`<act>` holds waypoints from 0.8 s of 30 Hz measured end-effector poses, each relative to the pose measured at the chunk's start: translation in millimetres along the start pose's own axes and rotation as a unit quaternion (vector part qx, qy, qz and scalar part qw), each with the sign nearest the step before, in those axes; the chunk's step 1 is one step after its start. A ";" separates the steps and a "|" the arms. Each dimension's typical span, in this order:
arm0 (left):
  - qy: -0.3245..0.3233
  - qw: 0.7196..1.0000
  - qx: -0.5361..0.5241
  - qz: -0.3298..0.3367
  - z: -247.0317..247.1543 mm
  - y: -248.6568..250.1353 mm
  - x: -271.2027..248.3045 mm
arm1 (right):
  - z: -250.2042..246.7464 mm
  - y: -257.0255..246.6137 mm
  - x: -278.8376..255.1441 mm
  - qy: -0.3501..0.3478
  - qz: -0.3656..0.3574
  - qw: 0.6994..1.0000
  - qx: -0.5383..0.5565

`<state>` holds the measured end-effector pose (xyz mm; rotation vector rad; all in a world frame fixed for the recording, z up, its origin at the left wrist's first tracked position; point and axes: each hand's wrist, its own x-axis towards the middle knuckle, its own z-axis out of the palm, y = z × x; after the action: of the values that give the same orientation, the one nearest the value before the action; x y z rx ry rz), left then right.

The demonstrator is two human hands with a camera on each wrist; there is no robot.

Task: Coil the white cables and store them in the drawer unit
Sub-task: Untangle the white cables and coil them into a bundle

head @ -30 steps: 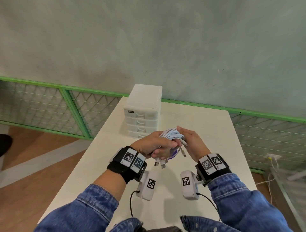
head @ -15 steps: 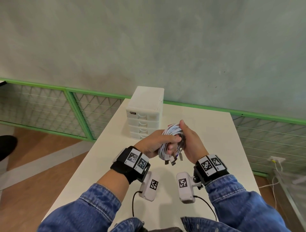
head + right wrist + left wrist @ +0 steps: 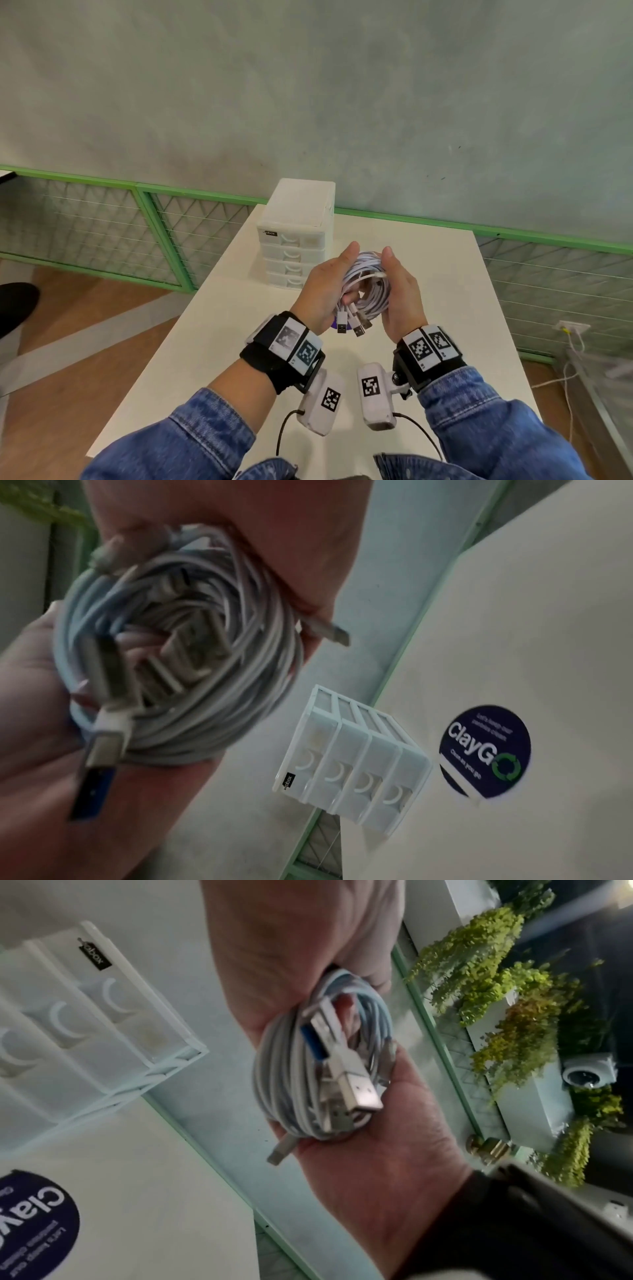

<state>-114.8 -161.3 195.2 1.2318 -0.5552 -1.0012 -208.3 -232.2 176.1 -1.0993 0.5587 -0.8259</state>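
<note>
A coil of white cables [image 3: 369,286] is held between both hands above the white table [image 3: 445,308]. My left hand [image 3: 323,286] grips its left side, with fingers curled through the ring. My right hand [image 3: 402,296] clasps the right side, thumb pointing up. Several USB plugs [image 3: 356,325] hang from the coil's near edge. The left wrist view shows the coil [image 3: 284,1074] edge-on with a plug [image 3: 363,1096] sticking out. The white drawer unit [image 3: 296,240] stands just beyond the hands, its drawers closed. The unit also shows in both wrist views [image 3: 85,1031] [image 3: 352,767].
A round dark-blue sticker [image 3: 484,750] lies on the table under the hands. A green-framed mesh fence [image 3: 137,233] and a grey wall run behind the table. The table's left edge [image 3: 191,308] drops to a wooden floor. A wall socket with a cord [image 3: 572,329] sits low at the right.
Both hands have turned the coil so that its ring faces up at me, and the thumbs now point upward. The coil has risen a little toward the drawer unit.
</note>
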 end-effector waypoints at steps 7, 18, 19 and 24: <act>-0.021 0.999 -0.044 0.016 8.9 -12.3 -7.3 | -8.9 -1.3 -6.6 0.012 0.021 0.999 0.026; 0.023 0.960 0.246 0.131 12.0 -30.7 -24.4 | -26.7 -1.4 -18.1 0.039 0.012 0.999 -0.024; 0.024 0.955 0.259 0.139 11.0 -32.3 -24.7 | -26.9 -0.5 -19.5 0.029 0.016 0.999 -0.028; 0.014 0.946 0.288 0.149 7.6 -37.1 -24.3 | -27.7 2.7 -22.4 -0.013 0.032 0.999 -0.032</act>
<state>-144.8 -144.7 166.0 1.6096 -1.0272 -0.5734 -241.5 -228.6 163.3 -1.1437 0.5995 -0.7408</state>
